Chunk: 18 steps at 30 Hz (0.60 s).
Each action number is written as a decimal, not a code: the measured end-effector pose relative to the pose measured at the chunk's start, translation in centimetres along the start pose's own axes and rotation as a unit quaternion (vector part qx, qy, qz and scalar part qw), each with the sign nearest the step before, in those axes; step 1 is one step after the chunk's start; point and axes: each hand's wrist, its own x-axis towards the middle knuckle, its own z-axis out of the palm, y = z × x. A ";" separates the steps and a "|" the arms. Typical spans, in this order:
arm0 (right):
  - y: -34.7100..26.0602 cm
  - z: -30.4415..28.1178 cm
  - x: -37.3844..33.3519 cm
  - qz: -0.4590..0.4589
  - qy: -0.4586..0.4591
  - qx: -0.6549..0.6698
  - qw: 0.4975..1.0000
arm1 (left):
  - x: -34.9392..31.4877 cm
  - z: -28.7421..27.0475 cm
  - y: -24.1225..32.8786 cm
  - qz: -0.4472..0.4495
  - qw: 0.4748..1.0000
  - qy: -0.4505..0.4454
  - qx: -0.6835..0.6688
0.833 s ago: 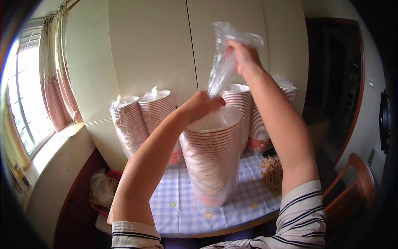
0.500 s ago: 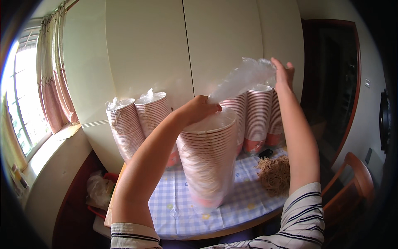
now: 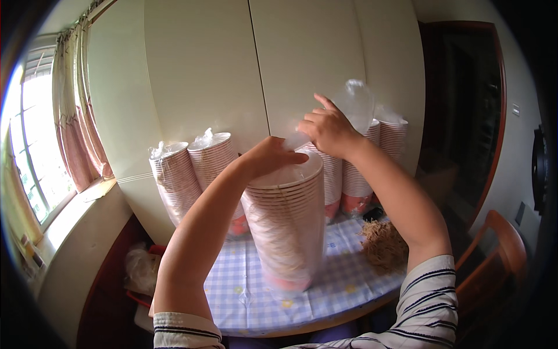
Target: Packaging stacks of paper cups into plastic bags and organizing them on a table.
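Note:
A tall stack of nested paper buckets (image 3: 288,227), white-rimmed and pinkish, stands on the table in front of me inside a clear plastic bag (image 3: 356,104). My left hand (image 3: 270,156) is closed round the bag's gathered neck, just above the top bucket's rim. Close beside it, my right hand (image 3: 328,129) grips the twisted plastic, its index finger pointing up. The bag's loose end puffs out behind the right hand. My fingers partly hide the neck of the bag.
More bagged bucket stacks (image 3: 177,180) line the back of the table against pale cabinet doors (image 3: 203,70). A bundle of tan strings (image 3: 385,247) and a small black object (image 3: 373,214) lie at the right on the checked tablecloth (image 3: 232,291). A wooden chair (image 3: 505,244) stands at the right.
My right hand has come left and down from the bag's far end to its neck, next to my left hand. The stretched plastic is now bunched and twisted there.

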 end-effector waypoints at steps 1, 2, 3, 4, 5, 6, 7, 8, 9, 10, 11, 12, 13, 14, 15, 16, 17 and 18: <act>0.0 -0.3 0.3 0.031 -0.076 0.076 0.994 | 0.0 0.0 -0.2 0.011 1.000 0.006 0.001; -0.1 -0.8 0.3 0.089 -0.115 0.151 0.978 | 0.1 0.0 -0.7 0.008 1.000 0.008 0.003; -0.3 -1.3 0.4 0.147 -0.155 0.222 0.951 | 0.4 0.1 -1.2 0.031 0.999 0.025 -0.004; -0.3 -1.9 0.5 0.119 -0.173 0.242 0.947 | 0.5 0.4 -1.3 0.055 0.998 0.040 -0.012; -0.1 -3.1 0.2 0.172 -0.260 0.273 0.910 | 0.7 0.5 -1.4 0.055 0.998 0.040 -0.014; -0.8 -5.4 0.7 0.219 -0.344 0.301 0.862 | 0.8 0.6 -1.4 0.078 0.995 0.055 0.015; -0.2 -5.6 0.0 0.213 -0.341 0.368 0.838 | 0.9 0.7 -1.1 0.107 0.991 0.066 0.041; 0.0 -5.9 -0.5 0.216 -0.343 0.365 0.838 | 0.9 0.6 -0.9 0.109 0.991 0.064 0.038; -0.3 -6.6 -0.4 0.245 -0.343 0.451 0.787 | 0.9 0.3 -1.0 0.096 0.995 0.030 0.024; -0.5 -7.0 -0.5 0.272 -0.339 0.531 0.727 | 0.9 0.2 -1.1 0.083 0.996 -0.004 0.011; -0.8 -6.7 -0.4 0.260 -0.333 0.611 0.670 | 0.9 0.3 -1.3 0.082 0.997 -0.004 0.009; -1.1 -6.6 -0.4 0.262 -0.319 0.653 0.635 | 1.0 0.5 -1.2 0.118 0.993 0.004 0.007; -1.5 -6.3 -0.3 0.265 -0.303 0.693 0.599 | 1.2 0.8 -1.2 0.153 0.988 0.013 0.004; -1.9 -5.7 -0.2 0.256 -0.265 0.730 0.576 | 2.0 1.0 -1.3 0.145 0.989 -0.017 0.030; -3.0 -4.7 0.6 0.232 -0.216 0.781 0.537 | 2.4 0.7 -2.7 0.123 0.990 -0.038 0.060; -3.1 -3.2 0.7 0.250 -0.159 0.808 0.510 | 2.6 1.8 -2.9 0.242 0.950 -0.052 -0.191; -3.2 -2.0 0.8 0.266 -0.100 0.831 0.479 | 3.7 1.6 -2.6 -0.068 0.922 -0.085 -0.371; -8.1 -2.7 6.0 0.228 -0.097 0.859 0.447 | 6.8 0.7 -16.1 0.159 0.866 0.078 -0.467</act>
